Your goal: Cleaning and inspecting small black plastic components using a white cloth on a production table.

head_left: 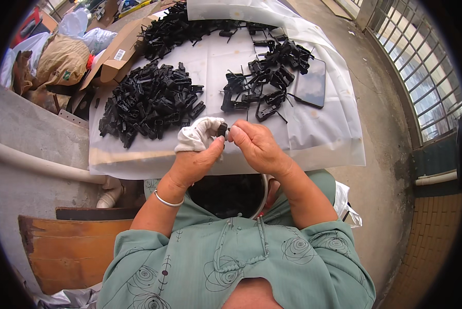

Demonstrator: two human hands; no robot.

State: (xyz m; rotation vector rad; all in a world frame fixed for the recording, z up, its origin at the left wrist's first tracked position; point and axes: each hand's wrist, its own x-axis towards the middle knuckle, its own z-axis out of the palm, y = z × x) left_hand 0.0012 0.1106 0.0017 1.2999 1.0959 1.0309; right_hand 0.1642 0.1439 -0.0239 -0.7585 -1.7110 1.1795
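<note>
A small black plastic part (223, 129) is pinched in my left hand (204, 157), whose fingers are covered by a white cloth (195, 135). My right hand (259, 147) is closed at the right end of this part, thumb and fingers pressed together. What the right fingertips grip there is too small to make out. Just beyond my hands to the left lies a heap of black plastic parts (148, 100). A looser group of black parts with thin projecting strips (272, 74) lies at the right, and another black pile (172, 31) sits at the far side.
White plastic sheeting (323, 141) covers the table. A dark phone (311, 85) lies by the right-hand parts. Below the table edge, a round container (265, 193) with dark contents stands between my legs. Cardboard (118, 59) and bags (63, 59) crowd the far left; a barred window (421, 67) is at right.
</note>
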